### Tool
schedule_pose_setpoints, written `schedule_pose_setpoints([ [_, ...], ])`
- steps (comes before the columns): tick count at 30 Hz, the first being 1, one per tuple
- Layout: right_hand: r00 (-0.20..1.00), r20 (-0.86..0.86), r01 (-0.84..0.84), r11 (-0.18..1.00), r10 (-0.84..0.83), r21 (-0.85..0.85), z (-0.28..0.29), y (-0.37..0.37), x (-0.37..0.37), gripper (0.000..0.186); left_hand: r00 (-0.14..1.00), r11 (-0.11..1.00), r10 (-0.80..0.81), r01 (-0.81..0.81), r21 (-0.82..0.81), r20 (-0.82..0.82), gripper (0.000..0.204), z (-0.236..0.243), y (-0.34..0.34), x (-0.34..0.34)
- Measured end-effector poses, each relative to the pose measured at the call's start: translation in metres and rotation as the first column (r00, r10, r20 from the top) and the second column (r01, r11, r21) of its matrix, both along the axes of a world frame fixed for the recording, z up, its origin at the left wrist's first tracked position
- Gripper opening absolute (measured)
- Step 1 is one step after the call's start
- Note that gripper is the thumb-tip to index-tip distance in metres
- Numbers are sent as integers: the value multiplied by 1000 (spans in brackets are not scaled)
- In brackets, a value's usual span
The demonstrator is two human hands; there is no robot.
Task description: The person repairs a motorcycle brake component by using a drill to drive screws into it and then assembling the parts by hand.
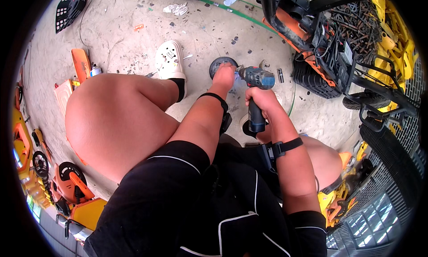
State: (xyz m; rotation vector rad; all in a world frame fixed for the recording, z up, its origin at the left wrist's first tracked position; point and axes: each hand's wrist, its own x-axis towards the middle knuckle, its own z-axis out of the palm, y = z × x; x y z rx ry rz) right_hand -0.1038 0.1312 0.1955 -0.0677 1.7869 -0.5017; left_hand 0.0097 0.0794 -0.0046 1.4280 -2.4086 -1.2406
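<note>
My right hand (262, 99) is wrapped round the grip of a blue and black cordless drill (260, 78). The drill lies across the view with its front end toward my left hand. My left hand (224, 74) is closed at the near edge of a dark round wheel-like part (217, 66) on the floor. Its fingers partly cover that part, and the drill's tip ends close beside them. Whether the tip touches the part I cannot tell.
A frame with black and orange parts (312, 63) stands at the right, beside a heap of dark metal pieces (354, 23) and yellow parts (401, 43). A black crate (70, 10) is at the far left. Small scraps and a crumpled white paper (175, 9) litter the concrete floor.
</note>
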Motion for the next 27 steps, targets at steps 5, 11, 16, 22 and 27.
schedule_pose_setpoints([
  [5,1000,11,11,999,-11,-38,-4,3,-1,10,1000,999,24,-24,21,-5,26,2,0,0],
  [11,1000,-21,-21,999,20,-41,-6,3,3,12,999,999,32,-32,9,-6,27,-2,-2,-2],
  [16,995,-72,-67,997,64,-38,-2,-12,13,10,998,998,67,-67,5,-1,25,-19,-8,-2],
  [22,1000,12,12,1000,-12,-14,0,5,2,9,1000,1000,-19,19,-16,12,24,2,0,0],
  [27,1000,19,2,1000,-2,-16,-3,9,1,8,1000,1000,17,-17,-14,-24,26,4,3,0],
])
